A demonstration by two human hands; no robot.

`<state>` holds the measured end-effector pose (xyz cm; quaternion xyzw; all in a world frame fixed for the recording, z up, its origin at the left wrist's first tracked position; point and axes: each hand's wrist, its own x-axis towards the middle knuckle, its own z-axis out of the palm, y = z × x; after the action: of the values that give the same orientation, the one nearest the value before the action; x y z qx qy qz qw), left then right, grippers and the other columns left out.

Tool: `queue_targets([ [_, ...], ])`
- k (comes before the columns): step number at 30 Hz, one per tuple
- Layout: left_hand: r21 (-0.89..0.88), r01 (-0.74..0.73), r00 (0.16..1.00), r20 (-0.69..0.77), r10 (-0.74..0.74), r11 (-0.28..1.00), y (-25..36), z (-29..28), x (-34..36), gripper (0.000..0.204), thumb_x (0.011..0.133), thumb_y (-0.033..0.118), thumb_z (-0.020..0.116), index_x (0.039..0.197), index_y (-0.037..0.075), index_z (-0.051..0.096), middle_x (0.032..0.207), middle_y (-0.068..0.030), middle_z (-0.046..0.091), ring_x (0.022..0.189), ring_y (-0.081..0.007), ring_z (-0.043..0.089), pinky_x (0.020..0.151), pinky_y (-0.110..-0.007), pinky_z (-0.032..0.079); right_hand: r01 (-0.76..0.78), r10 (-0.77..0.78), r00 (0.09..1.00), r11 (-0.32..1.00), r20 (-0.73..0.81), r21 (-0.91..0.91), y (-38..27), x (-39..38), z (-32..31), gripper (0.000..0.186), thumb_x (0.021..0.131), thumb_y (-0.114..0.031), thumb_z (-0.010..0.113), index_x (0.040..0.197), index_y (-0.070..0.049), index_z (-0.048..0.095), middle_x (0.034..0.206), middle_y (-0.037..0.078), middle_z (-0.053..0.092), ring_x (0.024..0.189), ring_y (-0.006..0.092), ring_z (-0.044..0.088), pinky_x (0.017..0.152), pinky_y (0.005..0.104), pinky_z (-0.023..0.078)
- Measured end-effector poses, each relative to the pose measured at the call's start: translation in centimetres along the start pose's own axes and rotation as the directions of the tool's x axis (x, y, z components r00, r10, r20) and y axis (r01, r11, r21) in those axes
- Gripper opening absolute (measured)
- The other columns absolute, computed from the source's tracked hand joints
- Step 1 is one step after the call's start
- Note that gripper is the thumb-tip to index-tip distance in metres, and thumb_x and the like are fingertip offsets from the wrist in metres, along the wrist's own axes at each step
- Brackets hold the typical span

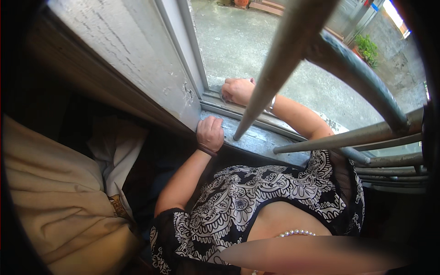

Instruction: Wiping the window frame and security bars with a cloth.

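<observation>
My left hand [210,133], with a dark band at its wrist, rests at the inner end of the grey windowsill [259,138], close against the white wall corner. Its fingers are curled over the sill. Reaching past the metal bars, my right hand [237,91] is closed low at the window frame's track [229,103], near the upright of the frame. A bracelet [272,104] circles that wrist. The fingers of the right hand are turned away, so anything inside them is hidden.
Thick metal bars [285,55] cross in front of the right arm. A worn white wall edge [137,55] stands at the left, with a beige curtain [55,183] below it. Outside lie a concrete yard [233,41] and a potted plant [365,48].
</observation>
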<state>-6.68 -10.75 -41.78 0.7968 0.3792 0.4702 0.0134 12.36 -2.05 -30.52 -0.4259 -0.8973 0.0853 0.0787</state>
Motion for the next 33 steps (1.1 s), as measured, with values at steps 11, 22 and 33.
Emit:
queue_targets([
  [11, 0.03, -0.057, 0.997, -0.057, 0.059, 0.998, -1.6, 1.6, -0.3, 0.015, 0.077, 0.011, 0.056, 0.091, 0.005, 0.062, 0.085, -0.0124, 0.054, 0.079, -0.0336, 0.056, 0.071, -0.045, 0.043, -0.14, 0.121, 0.979, 0.984, 0.167, 0.106, 2.9, -0.4, 1.7, 0.028, 0.089, -0.009, 0.057, 0.116, -0.011, 0.061, 0.106, 0.011, 0.063, 0.103, 0.0314, 0.063, 0.09, 0.042, 0.05],
  [22, -0.018, -0.135, 0.989, -0.062, 0.133, 0.991, -1.3, 2.5, -1.3, 0.012, 0.076, 0.012, 0.056, 0.086, 0.007, 0.06, 0.083, -0.0104, 0.052, 0.074, -0.0316, 0.055, 0.067, -0.045, 0.043, -0.01, -0.009, 0.982, 0.995, 0.19, 0.098, 6.7, -5.8, 3.3, 0.04, 0.096, -0.03, 0.057, 0.132, -0.013, 0.051, 0.117, 0.014, 0.056, 0.107, 0.0298, 0.057, 0.089, 0.0422, 0.05],
  [33, -0.041, -0.1, 0.993, -0.065, 0.097, 0.994, 1.4, 0.0, -0.3, 0.008, 0.073, 0.013, 0.057, 0.08, 0.009, 0.057, 0.08, -0.0086, 0.051, 0.073, -0.03, 0.054, 0.064, -0.043, 0.041, 0.095, -0.091, 0.993, 0.994, -0.075, 0.055, 3.8, -3.2, 3.0, 0.025, 0.083, -0.009, 0.063, 0.108, -0.008, 0.062, 0.099, 0.012, 0.062, 0.096, 0.0321, 0.063, 0.084, 0.0416, 0.051],
])
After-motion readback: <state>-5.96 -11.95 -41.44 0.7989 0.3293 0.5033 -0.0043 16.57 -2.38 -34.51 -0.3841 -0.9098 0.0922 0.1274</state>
